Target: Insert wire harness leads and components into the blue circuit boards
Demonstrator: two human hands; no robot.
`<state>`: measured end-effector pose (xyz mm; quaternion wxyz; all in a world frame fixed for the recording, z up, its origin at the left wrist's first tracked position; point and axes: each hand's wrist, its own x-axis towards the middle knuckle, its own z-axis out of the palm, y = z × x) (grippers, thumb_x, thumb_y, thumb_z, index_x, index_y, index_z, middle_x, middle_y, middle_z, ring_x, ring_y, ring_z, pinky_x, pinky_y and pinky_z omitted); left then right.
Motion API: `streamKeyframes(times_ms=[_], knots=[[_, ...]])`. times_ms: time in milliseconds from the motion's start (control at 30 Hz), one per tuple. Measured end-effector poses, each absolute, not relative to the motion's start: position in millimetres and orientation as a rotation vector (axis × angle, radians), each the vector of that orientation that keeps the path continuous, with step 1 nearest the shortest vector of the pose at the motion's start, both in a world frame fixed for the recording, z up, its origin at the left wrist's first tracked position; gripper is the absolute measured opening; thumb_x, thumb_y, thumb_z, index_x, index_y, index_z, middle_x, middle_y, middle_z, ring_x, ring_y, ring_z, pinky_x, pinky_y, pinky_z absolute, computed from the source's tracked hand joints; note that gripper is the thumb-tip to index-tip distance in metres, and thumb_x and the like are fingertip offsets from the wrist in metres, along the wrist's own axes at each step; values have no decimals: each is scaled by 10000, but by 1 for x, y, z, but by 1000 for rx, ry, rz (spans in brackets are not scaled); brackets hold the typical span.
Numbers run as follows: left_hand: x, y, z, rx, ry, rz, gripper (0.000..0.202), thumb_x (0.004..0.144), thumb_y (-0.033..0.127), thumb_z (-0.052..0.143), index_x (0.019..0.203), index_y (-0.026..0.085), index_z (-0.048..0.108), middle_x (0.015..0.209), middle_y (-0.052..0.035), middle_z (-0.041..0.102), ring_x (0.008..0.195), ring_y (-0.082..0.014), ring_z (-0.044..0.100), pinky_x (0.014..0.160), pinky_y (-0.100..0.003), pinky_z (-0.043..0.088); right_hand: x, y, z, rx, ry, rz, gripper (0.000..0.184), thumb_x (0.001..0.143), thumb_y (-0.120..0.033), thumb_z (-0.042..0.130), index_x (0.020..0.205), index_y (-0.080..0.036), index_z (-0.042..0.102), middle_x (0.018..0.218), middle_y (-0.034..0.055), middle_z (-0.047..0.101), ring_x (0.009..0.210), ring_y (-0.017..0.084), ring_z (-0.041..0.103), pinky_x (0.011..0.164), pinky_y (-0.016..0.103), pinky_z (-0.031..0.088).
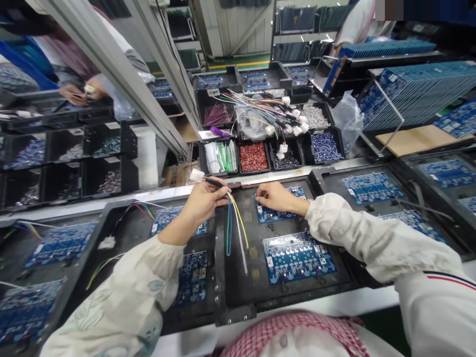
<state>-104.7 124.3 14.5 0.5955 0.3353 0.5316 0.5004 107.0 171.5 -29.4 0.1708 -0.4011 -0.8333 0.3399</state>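
Observation:
My left hand (203, 201) is closed round a wire harness (234, 223) with a white connector (196, 175) at its upper end. Green, blue, yellow and white wires hang down from it over the black carrier tray (238, 292). My right hand (275, 197) pinches a thin red wire at the upper blue circuit board (277, 213), with its fingertips on the board's left edge. A second blue circuit board (297, 257) lies below it in the same tray.
Black bins behind the tray hold red parts (253, 156), blue parts (325, 146), green-white pieces (222, 156) and a bundle of coloured harnesses (275, 116). More trays with boards lie left (52, 248) and right (374, 187). Another person's hands (80, 93) work at the far left. Stacked blue boards (416, 91) stand at the right.

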Motion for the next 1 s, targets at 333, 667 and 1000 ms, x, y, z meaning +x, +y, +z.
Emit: streamKeyframes(times_ms=[333,667,1000], knots=[[-100,131,10,735,1173,1180,337,492,190,810,703,138,552,610,8,639,557,-109,613,552,-242,544,107,171,-30,-1133,-2373,938,44,740,-103,573,739,-110,616,582,-9,581,545,94,512,573,209,375],[-98,134,5,705,1162,1174,304,532,160,789,721,132,552,635,-10,641,575,-120,615,562,-255,539,104,168,-30,-1190,-2364,895,53,735,-98,579,747,-117,627,588,1,601,552,104,522,569,213,370],[-92,141,2,747,1162,1196,321,518,197,791,723,127,554,638,-5,632,597,-124,621,566,-260,551,111,159,-6,-1068,-2341,1511,174,780,-294,622,733,-142,691,554,1,650,485,103,562,507,215,401]])
